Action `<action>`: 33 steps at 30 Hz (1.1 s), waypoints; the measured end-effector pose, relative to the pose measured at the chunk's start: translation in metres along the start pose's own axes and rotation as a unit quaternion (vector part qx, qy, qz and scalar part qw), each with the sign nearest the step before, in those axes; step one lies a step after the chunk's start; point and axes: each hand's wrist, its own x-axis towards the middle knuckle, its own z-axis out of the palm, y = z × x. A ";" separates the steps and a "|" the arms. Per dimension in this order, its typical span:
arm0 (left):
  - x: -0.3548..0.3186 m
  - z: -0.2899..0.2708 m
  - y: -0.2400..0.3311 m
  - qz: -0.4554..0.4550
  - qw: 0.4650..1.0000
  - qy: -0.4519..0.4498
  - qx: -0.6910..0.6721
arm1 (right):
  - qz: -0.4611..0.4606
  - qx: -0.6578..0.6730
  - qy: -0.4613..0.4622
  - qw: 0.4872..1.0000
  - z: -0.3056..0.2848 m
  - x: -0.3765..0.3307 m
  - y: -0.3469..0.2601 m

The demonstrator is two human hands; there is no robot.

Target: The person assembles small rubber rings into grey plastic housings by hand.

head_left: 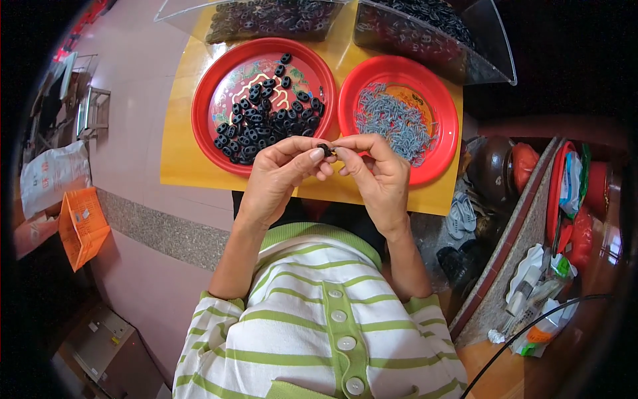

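Head view shows me a small black piece (324, 149) at the centre, pinched between the two hands just over the near edge of the yellow table (178, 126). I judge it light, stiff and a little slippery, so the best hold is by its sides with the fingertips, not with the whole hand.

My left hand (282, 174) is closed on the piece, thumb and forefinger together. My right hand (375, 171) meets it from 3 o'clock, its fingertips pressed together on something tiny at the piece; I cannot tell if it is a screw. Both wrists are bent inward, and the forearms rise from 6 o'clock, out of green striped sleeves.

At 11 o'clock from the hands a red plate (203, 106) carries a heap of black pieces (262, 120) of the same kind. At 1 o'clock a second red plate (446, 116) holds grey screws (392, 120). Farther, at 12 o'clock, two clear bins (495, 50) are filled with more dark parts. An orange box (81, 225) lies on the floor at 9 o'clock.
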 end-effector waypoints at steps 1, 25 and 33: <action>-0.001 0.000 0.000 0.000 1.000 0.000 0.000 | 0.000 0.000 0.000 1.000 0.000 0.000 0.000; -0.011 0.014 0.005 0.092 0.987 0.043 0.124 | -0.079 -0.105 -0.011 0.991 0.003 -0.002 -0.002; -0.003 0.012 -0.003 0.092 0.985 0.041 0.141 | 0.018 -0.016 -0.003 1.000 0.006 -0.008 0.013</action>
